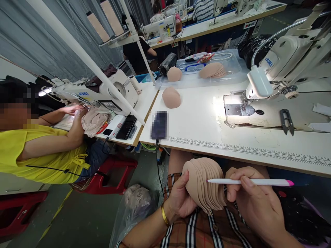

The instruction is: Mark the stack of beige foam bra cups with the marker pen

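Over my lap, my left hand (181, 196) holds a fanned stack of beige rounded fabric pads (204, 182) by its left side, thumb on top. A gold bangle circles that wrist. My right hand (254, 196) pinches a white pen (258, 182) with a pink end, its pink tip at the face of the stack. On the white table lie more beige pads (171, 97), and beyond them a clear plastic tray (232, 74) bears further pads (212, 70).
A sewing machine (287, 58) stands at the right, with thread snips (287, 122) beside it. A blurred dark device (159, 125) lies near the table edge. At the left, a person in yellow (49, 151) works at another machine (95, 93). A plastic bag (138, 203) sits below.
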### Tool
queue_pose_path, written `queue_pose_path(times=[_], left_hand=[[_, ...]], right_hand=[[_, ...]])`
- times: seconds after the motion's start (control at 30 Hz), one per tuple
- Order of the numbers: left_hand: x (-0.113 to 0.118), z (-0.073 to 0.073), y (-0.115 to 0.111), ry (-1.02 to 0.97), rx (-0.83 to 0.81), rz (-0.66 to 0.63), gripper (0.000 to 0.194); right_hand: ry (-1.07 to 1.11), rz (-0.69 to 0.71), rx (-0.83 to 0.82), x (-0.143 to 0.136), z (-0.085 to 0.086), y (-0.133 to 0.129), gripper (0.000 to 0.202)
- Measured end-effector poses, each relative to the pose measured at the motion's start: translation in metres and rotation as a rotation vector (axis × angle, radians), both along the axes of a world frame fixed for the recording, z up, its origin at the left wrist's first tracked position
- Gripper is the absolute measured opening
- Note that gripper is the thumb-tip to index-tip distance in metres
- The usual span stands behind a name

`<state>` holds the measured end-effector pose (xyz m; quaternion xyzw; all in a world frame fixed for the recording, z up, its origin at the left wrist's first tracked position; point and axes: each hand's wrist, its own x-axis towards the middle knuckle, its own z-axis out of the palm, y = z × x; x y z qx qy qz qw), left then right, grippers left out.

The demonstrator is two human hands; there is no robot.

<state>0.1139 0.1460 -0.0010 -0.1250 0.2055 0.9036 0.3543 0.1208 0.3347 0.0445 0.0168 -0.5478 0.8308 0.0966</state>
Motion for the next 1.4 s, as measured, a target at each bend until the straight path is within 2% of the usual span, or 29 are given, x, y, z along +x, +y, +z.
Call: queue_pose_path(times=[0.23,0.43,0.63,0.83,0.97,1.07,1.2,1.4], left_hand=[[-0.001,0.003,0.003,0.040,0.026,-0.015,0.069],[-0.002,0.005,0.000,0.029,-0.032,-0.021,0.080],[-0.003,-0.003,0.002,0.067,-0.027,-0.011,0.062],[-0.001,-0.001,0.003,0.058,0.012,0.016,0.061],[-0.001,0.001,0.003,0.011,0.026,0.032,0.060],[-0.002,0.002,0.004,-0.002,0.029,0.036,0.057],[-0.003,0.002,0.004,0.004,0.026,0.043,0.057],[-0.004,0.004,0.006,-0.005,-0.001,0.026,0.062]], right_hand=[[0.007,0.085,0.077,0.002,-0.010,0.003,0.022],[0.053,0.085,0.033,0.000,-0.006,0.003,0.023],[0.090,0.126,0.047,0.006,-0.006,-0.002,0.027],[0.117,0.139,0.105,0.010,-0.011,-0.007,0.026],[0.112,0.130,0.079,0.006,-0.009,-0.006,0.026],[0.090,0.079,0.057,0.002,-0.006,-0.003,0.023],[0.043,0.019,0.108,0.000,-0.005,0.000,0.021],[0.017,0.094,0.104,0.000,-0.010,-0.003,0.023]])
